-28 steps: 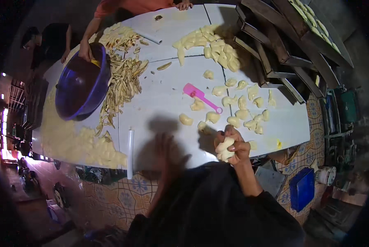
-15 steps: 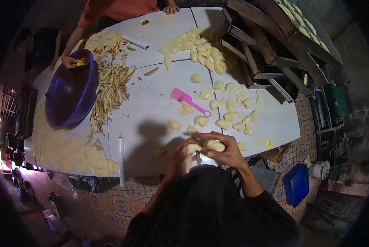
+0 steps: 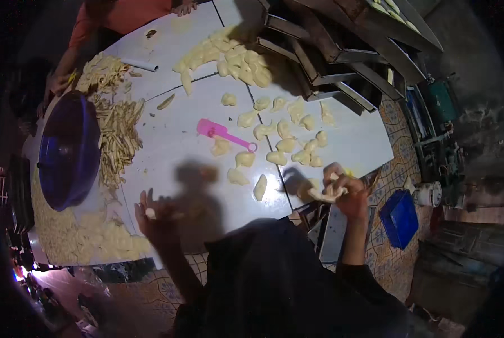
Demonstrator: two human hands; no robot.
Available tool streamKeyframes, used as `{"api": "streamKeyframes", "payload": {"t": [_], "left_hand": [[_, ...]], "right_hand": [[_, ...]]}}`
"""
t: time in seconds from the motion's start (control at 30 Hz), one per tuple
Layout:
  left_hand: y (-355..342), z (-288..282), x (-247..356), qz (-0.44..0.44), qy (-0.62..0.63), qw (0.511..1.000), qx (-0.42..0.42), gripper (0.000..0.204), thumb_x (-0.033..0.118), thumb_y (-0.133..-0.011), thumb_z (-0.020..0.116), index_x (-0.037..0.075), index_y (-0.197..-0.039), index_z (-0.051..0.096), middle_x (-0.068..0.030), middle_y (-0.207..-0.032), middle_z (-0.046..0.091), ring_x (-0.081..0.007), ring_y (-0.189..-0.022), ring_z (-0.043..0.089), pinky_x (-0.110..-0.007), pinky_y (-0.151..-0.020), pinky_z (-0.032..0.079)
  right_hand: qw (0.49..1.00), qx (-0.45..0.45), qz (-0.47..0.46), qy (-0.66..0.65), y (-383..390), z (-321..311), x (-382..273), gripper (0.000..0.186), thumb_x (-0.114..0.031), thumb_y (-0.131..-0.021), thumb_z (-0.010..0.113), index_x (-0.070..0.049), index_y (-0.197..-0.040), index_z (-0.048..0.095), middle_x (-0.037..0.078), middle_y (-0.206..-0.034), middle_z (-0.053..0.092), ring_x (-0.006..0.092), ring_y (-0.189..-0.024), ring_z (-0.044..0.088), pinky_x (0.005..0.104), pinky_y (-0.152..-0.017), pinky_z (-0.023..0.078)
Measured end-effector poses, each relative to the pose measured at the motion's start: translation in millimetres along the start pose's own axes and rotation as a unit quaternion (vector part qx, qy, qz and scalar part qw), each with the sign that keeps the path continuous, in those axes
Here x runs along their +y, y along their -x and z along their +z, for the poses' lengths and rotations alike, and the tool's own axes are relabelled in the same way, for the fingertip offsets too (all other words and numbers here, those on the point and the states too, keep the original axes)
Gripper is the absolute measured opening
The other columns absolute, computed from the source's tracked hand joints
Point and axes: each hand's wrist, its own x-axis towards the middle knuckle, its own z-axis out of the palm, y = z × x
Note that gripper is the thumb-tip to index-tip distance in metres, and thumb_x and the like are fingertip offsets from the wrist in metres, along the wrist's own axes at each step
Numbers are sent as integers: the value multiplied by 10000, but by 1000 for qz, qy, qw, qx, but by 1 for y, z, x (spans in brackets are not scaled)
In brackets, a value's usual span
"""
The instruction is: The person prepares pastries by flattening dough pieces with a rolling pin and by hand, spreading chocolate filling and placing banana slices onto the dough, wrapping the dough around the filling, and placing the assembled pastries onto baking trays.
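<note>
On the white table (image 3: pixel 170 143) lie pale dough pieces (image 3: pixel 246 159) around a pink plastic scoop (image 3: pixel 225 131). My right hand (image 3: pixel 346 190) is at the table's front right, fingers curled around a soft dough strip (image 3: pixel 328 195) that hangs from them. My left hand (image 3: pixel 153 217) is near the front left in shadow, fingers curled at a small pale lump (image 3: pixel 150 213), apparently dough. An elongated dough piece (image 3: pixel 260 187) rests between my hands, beside a bright patch of glare.
A purple basin (image 3: pixel 63 155) and brownish strips (image 3: pixel 117 138) occupy the left. A co-worker in orange (image 3: pixel 88 25) stands across the table. Stacked dark metal trays (image 3: pixel 342 56) fill the back right. A blue crate (image 3: pixel 399 219) is on the tiled floor at the right.
My hands, together on the dough half a second ago, have moved apart to left and right. An elongated piece now lies on the table between them. The view has shifted, sliding the table leftward.
</note>
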Motion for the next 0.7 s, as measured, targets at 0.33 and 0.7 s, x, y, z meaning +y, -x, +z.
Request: {"api": "streamKeyframes", "payload": {"t": [0.33,0.7], "left_hand": [[29,-43,-59,180,-703,678,-114,504,252,-941,642,-5,-1361,532,-249,-1205,634,-401,-1094,624,-441,-912,528],[70,55,-65,136,-501,794,-317,263,79,-903,664,-2,-1153,647,-182,-1082,645,-313,-1067,628,-395,-897,509]], "right_hand": [[750,386,42,536,-22,-96,80,520,-146,-845,698,62,-1305,575,248,-1138,656,433,-1004,658,448,-825,550],[968,138,139,155,-39,55,56,455,-210,-1005,604,-16,-1409,526,109,-1095,688,146,-927,649,295,-755,529]]}}
